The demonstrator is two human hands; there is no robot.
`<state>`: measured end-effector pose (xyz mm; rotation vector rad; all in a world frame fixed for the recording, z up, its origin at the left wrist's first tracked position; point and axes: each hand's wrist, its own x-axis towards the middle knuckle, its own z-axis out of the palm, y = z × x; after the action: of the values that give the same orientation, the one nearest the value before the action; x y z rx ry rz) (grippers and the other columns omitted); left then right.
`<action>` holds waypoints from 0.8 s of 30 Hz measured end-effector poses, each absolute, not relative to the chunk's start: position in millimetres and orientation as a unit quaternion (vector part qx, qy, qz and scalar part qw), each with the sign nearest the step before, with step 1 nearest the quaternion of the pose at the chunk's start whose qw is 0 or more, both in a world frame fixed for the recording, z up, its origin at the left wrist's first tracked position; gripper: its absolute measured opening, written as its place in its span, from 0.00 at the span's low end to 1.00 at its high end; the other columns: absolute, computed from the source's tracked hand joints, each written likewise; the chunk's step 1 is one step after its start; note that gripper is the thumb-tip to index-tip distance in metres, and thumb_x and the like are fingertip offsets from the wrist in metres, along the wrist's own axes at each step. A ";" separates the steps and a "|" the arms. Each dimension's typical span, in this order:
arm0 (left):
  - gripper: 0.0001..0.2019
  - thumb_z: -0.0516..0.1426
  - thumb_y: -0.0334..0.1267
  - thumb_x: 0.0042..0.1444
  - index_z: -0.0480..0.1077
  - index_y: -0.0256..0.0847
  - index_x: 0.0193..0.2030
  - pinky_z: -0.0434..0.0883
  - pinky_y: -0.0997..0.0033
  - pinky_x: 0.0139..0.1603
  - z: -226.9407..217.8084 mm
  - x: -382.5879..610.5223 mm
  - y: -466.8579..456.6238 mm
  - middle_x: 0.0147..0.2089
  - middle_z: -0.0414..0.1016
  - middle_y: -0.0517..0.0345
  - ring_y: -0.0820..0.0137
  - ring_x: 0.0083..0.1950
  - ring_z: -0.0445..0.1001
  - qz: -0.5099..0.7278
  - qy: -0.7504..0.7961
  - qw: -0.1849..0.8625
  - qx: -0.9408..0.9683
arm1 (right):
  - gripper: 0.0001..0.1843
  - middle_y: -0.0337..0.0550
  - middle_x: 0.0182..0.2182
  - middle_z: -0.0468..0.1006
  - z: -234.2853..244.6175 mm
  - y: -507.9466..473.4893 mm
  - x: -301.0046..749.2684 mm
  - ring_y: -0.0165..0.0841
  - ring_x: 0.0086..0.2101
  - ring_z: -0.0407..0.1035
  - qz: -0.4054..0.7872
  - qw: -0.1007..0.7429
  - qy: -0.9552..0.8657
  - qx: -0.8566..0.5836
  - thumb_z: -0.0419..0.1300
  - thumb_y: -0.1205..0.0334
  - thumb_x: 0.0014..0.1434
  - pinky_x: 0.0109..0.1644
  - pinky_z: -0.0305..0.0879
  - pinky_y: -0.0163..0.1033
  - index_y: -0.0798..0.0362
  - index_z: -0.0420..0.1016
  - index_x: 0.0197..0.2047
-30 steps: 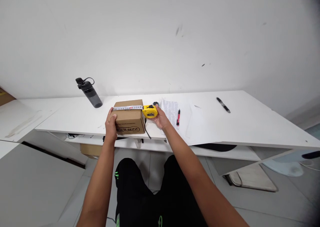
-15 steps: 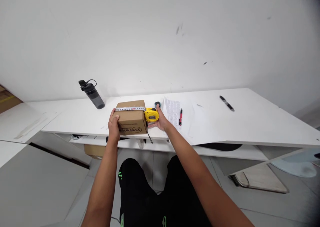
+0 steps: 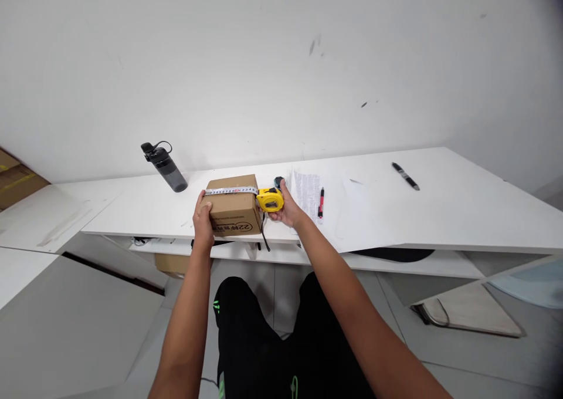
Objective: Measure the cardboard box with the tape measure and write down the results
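A brown cardboard box (image 3: 235,208) with dark printing on its front sits near the front edge of the white desk. Across its top runs the white blade (image 3: 229,190) of a yellow tape measure (image 3: 270,200), whose case is against the box's right side. My left hand (image 3: 203,220) grips the box's left end, fingers behind and thumb at the front, where the blade ends; the blade's tip is hidden. My right hand (image 3: 288,208) is closed around the right side of the case, thumb up. From the case a dark wrist strap (image 3: 264,234) hangs past the desk edge.
A dark water bottle (image 3: 167,167) stands at the back left. Right of my right hand, a red and black pen (image 3: 321,203) lies on written paper (image 3: 307,189). A black marker (image 3: 405,176) lies farther right. Below the desktop is a shelf (image 3: 453,264).
The view has shifted slightly, so things appear a little farther right. Both hands keep their holds, and the blade still lies across the box. My right thumb sits slightly higher.
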<state>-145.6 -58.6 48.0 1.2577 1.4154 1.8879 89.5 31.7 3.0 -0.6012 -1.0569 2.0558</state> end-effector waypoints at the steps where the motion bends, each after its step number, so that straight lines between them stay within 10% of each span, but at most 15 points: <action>1: 0.28 0.56 0.46 0.57 0.67 0.43 0.64 0.60 0.64 0.67 48.3 -145.3 -58.8 0.65 0.68 0.54 0.57 0.67 0.64 0.687 0.515 0.232 0.458 | 0.50 0.49 0.24 0.78 3.3 31.3 89.3 0.24 0.13 0.60 0.796 0.371 -0.415 -0.238 0.32 0.19 0.54 0.14 0.52 0.30 0.56 0.74 0.31; 10: 0.29 0.57 0.46 0.56 0.67 0.42 0.64 0.60 0.63 0.67 49.6 -144.5 -59.5 0.65 0.69 0.53 0.57 0.66 0.64 0.689 0.513 0.233 0.455 | 0.50 0.45 0.22 0.77 8.5 29.3 88.2 0.34 0.21 0.72 0.802 0.417 -0.361 -0.231 0.29 0.21 0.55 0.22 0.67 0.36 0.54 0.76 0.35; 24: 0.29 0.57 0.47 0.56 0.67 0.42 0.65 0.59 0.63 0.68 48.6 -145.8 -59.0 0.65 0.69 0.53 0.58 0.66 0.64 0.689 0.512 0.236 0.455 | 0.49 0.44 0.20 0.74 15.4 23.0 95.3 0.23 0.11 0.51 0.822 0.408 -0.351 -0.186 0.31 0.19 0.53 0.16 0.57 0.34 0.54 0.72 0.35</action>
<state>-145.8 -59.0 48.6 1.2483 1.4034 1.8909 95.3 23.0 15.4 -0.4689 -0.8849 2.0729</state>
